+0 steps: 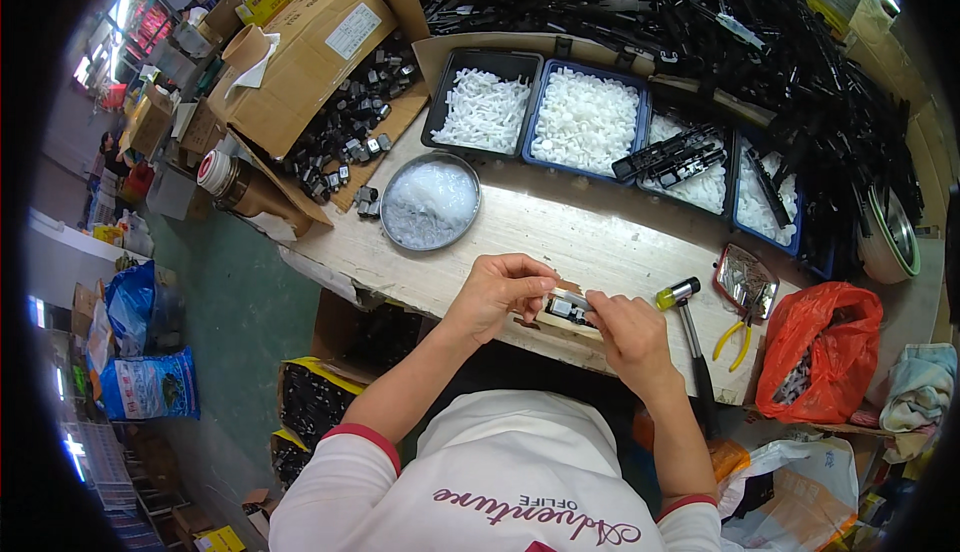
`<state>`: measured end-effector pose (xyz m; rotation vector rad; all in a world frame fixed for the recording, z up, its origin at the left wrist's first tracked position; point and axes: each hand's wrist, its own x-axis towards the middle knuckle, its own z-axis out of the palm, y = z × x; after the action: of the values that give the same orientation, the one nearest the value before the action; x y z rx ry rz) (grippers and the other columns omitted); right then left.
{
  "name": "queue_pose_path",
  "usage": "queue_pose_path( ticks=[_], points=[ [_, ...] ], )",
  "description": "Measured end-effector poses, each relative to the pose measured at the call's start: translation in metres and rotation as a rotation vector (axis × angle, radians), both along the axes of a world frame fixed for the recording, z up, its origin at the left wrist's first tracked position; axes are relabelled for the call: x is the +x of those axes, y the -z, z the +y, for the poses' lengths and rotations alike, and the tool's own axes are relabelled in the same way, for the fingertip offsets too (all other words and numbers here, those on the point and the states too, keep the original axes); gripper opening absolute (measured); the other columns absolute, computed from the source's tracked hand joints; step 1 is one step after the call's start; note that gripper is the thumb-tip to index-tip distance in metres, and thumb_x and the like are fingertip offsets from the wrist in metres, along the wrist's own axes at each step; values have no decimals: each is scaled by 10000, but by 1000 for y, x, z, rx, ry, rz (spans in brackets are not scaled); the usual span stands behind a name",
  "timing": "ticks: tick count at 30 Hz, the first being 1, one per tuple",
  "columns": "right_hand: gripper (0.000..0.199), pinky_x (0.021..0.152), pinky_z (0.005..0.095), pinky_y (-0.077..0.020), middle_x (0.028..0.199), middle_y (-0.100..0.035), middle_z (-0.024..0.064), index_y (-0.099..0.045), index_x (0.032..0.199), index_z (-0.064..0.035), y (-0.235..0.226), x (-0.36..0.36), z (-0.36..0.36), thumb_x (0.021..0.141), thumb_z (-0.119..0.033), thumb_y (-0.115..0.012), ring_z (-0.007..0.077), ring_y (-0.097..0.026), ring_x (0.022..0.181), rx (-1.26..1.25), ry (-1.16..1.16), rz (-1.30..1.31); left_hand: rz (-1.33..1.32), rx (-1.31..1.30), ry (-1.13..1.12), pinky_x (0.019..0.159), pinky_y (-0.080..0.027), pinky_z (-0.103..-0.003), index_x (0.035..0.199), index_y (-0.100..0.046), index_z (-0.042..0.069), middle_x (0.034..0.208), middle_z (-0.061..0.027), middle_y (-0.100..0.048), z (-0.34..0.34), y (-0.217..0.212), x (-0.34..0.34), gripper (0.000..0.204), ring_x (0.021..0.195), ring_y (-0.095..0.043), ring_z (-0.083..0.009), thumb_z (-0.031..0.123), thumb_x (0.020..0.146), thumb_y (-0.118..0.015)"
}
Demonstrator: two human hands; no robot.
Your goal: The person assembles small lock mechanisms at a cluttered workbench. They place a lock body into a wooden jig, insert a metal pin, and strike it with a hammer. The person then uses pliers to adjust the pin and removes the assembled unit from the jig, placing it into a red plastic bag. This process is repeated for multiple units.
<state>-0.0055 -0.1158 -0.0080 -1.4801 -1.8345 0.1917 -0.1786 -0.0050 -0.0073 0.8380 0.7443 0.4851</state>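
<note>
At the table's near edge, a small black-and-silver part [568, 310] lies on a light wooden block [562, 324]. A thin silvery strip [573, 299] runs across the part, between my two hands. My left hand [500, 297] is at the strip's left end, thumb and fingers pinched together. At its right end, my right hand [632, 330] has its thumb and fingers closed on the strip. The fingers partly hide the part. A hammer with a yellow-and-black head [678, 294] lies just right of my right hand. Beyond it are yellow-handled pliers [738, 342].
Beyond my left hand stands a round metal bowl [475, 214] of translucent, whitish material. Trays of white plastic pieces [585, 120] line the back, below a heap of long black parts [700, 22]. A red plastic bag [822, 347] sits right, a cardboard box [300, 67] left.
</note>
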Motion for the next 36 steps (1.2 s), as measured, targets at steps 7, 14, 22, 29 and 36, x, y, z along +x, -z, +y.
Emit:
queue_pose_path(
  ticks=[7, 14, 22, 29, 36],
  points=[
    [173, 446, 277, -371, 624, -538, 65, -546, 979, -9, 4, 4, -16, 817, -51, -590, 145, -475, 474, -209, 21, 404, 17, -150, 72, 438, -447, -190, 896, -634, -30, 727, -70, -610, -8, -3, 15, 147, 540, -554, -89, 79, 798, -651],
    [44, 401, 164, -332, 632, -547, 9, -504, 882, -41, 15, 42, -54, 882, -76, -530, 36, -415, 447, -590, 248, 1155, 361, 1157, 83, 726, -385, -315, 958, -654, 65, 890, -44, -607, -31, 24, 24, 261, 864, -509, -180, 103, 705, -706],
    [66, 383, 170, -307, 605, -535, 10, -494, 870, -32, 22, 42, -53, 881, -84, -533, 35, -397, 428, -674, 279, 1069, 470, 1339, 113, 831, -269, -366, 932, -654, 105, 1008, -14, -528, -42, 41, 37, 301, 1005, -420, -200, 132, 643, -733],
    [78, 385, 166, -295, 597, -534, 1, -501, 864, -33, 20, 38, -46, 886, -101, -532, 30, -394, 429, -699, 289, 957, 464, 1236, 123, 829, -267, -362, 940, -661, 125, 983, -1, -527, -42, 41, 38, 313, 977, -423, -188, 130, 636, -736],
    [73, 450, 183, -330, 591, -513, -12, -508, 846, -20, 24, 35, -45, 876, -77, -543, 37, -424, 490, -581, 271, 725, 478, 1234, 117, 828, -265, -360, 940, -664, 137, 957, 3, -534, -42, 43, 38, 305, 963, -421, -192, 145, 644, -735]
  ],
)
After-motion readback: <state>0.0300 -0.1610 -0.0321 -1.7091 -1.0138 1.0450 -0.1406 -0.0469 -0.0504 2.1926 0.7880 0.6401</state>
